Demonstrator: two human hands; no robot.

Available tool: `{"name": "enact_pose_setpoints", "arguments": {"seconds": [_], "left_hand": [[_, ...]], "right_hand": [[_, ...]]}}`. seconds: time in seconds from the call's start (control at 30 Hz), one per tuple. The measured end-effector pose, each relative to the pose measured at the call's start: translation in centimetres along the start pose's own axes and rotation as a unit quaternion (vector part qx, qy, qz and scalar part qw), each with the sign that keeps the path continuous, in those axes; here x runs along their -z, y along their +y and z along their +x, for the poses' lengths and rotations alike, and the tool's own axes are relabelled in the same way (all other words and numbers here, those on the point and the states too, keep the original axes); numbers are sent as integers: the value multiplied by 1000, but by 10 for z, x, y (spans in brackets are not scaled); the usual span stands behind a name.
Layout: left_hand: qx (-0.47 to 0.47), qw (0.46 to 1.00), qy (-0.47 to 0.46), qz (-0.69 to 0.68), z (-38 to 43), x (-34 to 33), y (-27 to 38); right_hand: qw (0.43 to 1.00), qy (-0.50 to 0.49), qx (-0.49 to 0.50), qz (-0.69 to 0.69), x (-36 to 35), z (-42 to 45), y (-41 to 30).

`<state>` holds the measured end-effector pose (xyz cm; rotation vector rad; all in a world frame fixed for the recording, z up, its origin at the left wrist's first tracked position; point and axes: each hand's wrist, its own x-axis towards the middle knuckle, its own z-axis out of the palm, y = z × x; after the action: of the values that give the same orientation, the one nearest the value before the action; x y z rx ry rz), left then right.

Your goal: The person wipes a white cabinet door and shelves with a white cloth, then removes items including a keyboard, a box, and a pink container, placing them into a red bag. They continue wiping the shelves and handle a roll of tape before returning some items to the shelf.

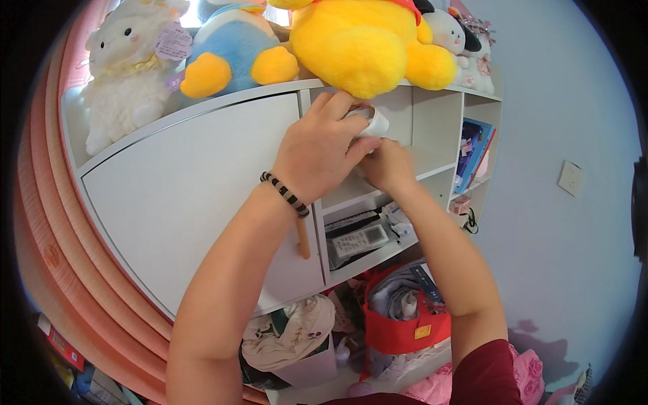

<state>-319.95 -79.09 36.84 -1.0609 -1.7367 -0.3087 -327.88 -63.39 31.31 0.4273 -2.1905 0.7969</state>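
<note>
My left hand (321, 144), with a beaded bracelet on its wrist, grips a small white cylindrical object (377, 123), perhaps a cup or a roll, in front of the upper shelf opening. Just below and to the right, my right hand (387, 164) touches or nearly touches its underside; those fingers are blurred and partly hidden, so whether they hold anything cannot be told. A large yellow plush toy (354, 45) sits on the cabinet top directly above both hands.
The white cabinet door (202, 202) has a wooden handle (302, 238). A bagged remote control (362, 240) lies on the lower shelf. Books (473, 154) lean at the right. Below stand a red fabric bag (395, 334) and a bin (309, 364) with cloth. More plush toys line the top.
</note>
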Motion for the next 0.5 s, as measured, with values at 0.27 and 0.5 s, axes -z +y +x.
{"name": "enact_pose_setpoints", "arguments": {"seconds": [0.27,0.5], "left_hand": [[-11,999,33,-42,-9,-8,-5],[-34,999,42,6,-10,-13,-8]], "right_hand": [[929,-288,149,180,-3,-25,-25],[899,-416,117,77,22,-17,-36]]}}
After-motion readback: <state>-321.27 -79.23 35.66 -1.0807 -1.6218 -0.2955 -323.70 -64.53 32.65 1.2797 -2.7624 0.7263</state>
